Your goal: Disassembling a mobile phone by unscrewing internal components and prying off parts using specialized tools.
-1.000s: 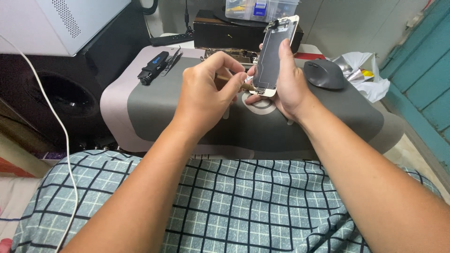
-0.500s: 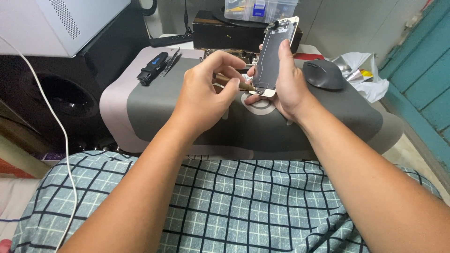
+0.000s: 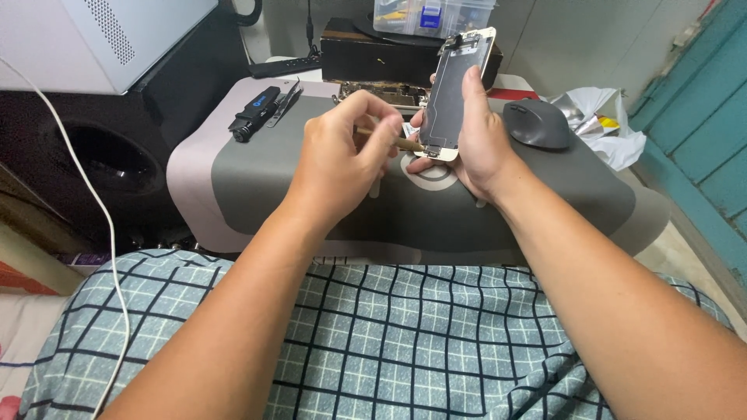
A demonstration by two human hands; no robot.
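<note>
Head view, single entry, places given from the grey work mat (image 3: 545, 210).

- Grey work mat: spread over the tabletop, pale border along its left edge.
- Right hand (image 3: 475, 148): above the mat's centre, grasping a phone screen assembly (image 3: 455, 89) by its lower half, held upright with the metal back facing the camera and the index finger laid up its right edge.
- Left hand (image 3: 342, 159): just left of the assembly, fingers pinched on a thin brownish tool (image 3: 397, 140) whose tip meets the assembly's lower end.
- Dark computer mouse (image 3: 537, 123): on the mat's far right part, just beside the right hand.
- Black pen-shaped driver (image 3: 253, 114) and metal tweezers (image 3: 285, 101): on the mat's far left corner, side by side.
- Opened phone body (image 3: 381, 93): at the mat's far edge, partly hidden behind both hands.
- Dark box (image 3: 373, 50): beyond the mat; on it a clear plastic organiser (image 3: 432, 15) holding small coloured parts, too small to tell.
- Crumpled white and silver wrapping (image 3: 599, 128): off the mat's right far corner.
- White cable (image 3: 85, 194): hanging left of the mat.
- Checked blue-grey cloth (image 3: 405, 342): over the lap, nearer than the mat.
</note>
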